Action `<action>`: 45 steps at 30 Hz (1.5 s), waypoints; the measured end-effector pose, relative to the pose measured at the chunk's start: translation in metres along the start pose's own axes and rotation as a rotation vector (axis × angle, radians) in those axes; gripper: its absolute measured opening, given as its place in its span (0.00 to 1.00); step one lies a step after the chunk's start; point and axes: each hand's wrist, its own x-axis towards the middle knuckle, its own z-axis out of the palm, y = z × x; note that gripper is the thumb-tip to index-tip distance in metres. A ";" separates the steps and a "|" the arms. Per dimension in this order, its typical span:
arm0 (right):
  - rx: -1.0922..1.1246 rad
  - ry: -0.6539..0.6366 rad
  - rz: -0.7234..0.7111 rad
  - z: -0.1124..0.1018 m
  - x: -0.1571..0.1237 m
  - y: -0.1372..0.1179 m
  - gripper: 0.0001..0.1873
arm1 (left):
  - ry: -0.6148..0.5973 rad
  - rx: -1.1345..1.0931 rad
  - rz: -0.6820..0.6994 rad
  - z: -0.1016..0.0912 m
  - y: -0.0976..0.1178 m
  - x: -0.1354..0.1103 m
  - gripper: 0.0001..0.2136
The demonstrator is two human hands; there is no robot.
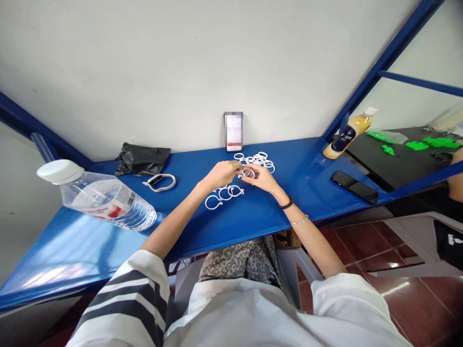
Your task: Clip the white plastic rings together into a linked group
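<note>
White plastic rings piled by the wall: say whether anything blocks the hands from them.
Nothing visible does. The left hand and right hand pinch one white plastic ring; the pile lies just beyond.

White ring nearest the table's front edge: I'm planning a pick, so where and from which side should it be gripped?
Likely the rim of the loose ring, from straight above. It lies flat on the blue table, so one of the fingers goes inside the loop and one outside. Choose the left arc, away from the neighbouring rings close beside it.
</note>
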 end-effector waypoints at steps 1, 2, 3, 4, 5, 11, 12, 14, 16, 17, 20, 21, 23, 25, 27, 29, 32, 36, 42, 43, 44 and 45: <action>-0.002 0.003 0.001 0.000 0.000 0.000 0.22 | 0.002 0.002 -0.002 0.000 0.000 0.000 0.09; -0.002 0.005 0.001 0.000 0.000 0.000 0.22 | 0.005 0.002 -0.002 0.000 0.000 0.000 0.09; -0.001 0.008 0.001 0.001 0.000 0.000 0.22 | 0.008 0.000 -0.002 0.001 0.000 0.000 0.09; 0.001 0.012 -0.001 0.001 0.000 0.000 0.22 | 0.010 -0.001 0.000 0.001 -0.001 0.000 0.09; 0.001 0.014 -0.004 0.001 0.001 0.000 0.22 | 0.011 -0.001 0.000 0.001 -0.001 0.000 0.09; -0.014 0.015 -0.015 0.002 0.000 0.001 0.23 | -0.007 0.005 -0.013 0.001 0.000 0.000 0.09; -0.013 0.015 -0.016 0.002 0.000 0.001 0.23 | -0.008 0.005 -0.014 0.001 0.000 0.000 0.09; -0.009 0.016 -0.019 0.002 0.000 0.001 0.23 | -0.005 0.005 -0.012 0.001 0.000 0.000 0.09; -0.006 0.021 -0.021 0.002 0.000 0.001 0.23 | 0.004 0.005 -0.008 0.001 0.000 0.000 0.09; -0.007 0.026 -0.021 0.002 0.000 0.001 0.24 | 0.008 0.003 -0.006 0.001 0.000 0.000 0.09; -0.010 0.043 -0.006 0.002 0.000 0.001 0.26 | 0.014 -0.021 -0.015 0.000 0.001 0.000 0.09; -0.005 0.043 0.000 0.001 0.000 0.001 0.26 | 0.016 -0.031 -0.021 -0.001 0.001 0.000 0.09; 0.031 0.042 0.004 0.001 0.000 0.001 0.26 | 0.024 -0.039 -0.032 -0.002 0.001 0.000 0.09; 0.086 0.057 0.007 0.000 0.000 0.001 0.23 | 0.039 -0.033 -0.035 -0.003 0.000 0.000 0.09; 0.142 0.078 0.014 -0.001 0.001 0.003 0.22 | 0.056 -0.023 -0.026 -0.004 -0.002 -0.001 0.10; 0.194 0.075 0.026 -0.002 0.003 0.006 0.20 | 0.061 -0.014 -0.018 -0.004 -0.004 -0.001 0.10; 0.277 0.034 0.053 -0.002 0.004 0.009 0.19 | 0.047 -0.001 -0.021 -0.003 -0.004 -0.001 0.11; 0.323 -0.006 0.109 -0.003 0.005 0.011 0.19 | 0.029 0.005 -0.018 -0.002 -0.003 -0.001 0.11; 0.349 -0.014 0.126 -0.005 0.004 0.012 0.19 | 0.041 0.004 -0.006 0.000 -0.004 -0.001 0.11; 0.349 -0.013 0.125 -0.005 0.004 0.012 0.19 | 0.039 0.006 -0.006 0.001 -0.004 -0.001 0.11; 0.349 -0.011 0.121 -0.005 0.004 0.012 0.18 | 0.039 0.008 -0.006 0.001 -0.005 -0.001 0.11; 0.348 -0.008 0.114 -0.005 0.004 0.012 0.18 | 0.039 0.008 -0.003 0.002 -0.006 -0.001 0.11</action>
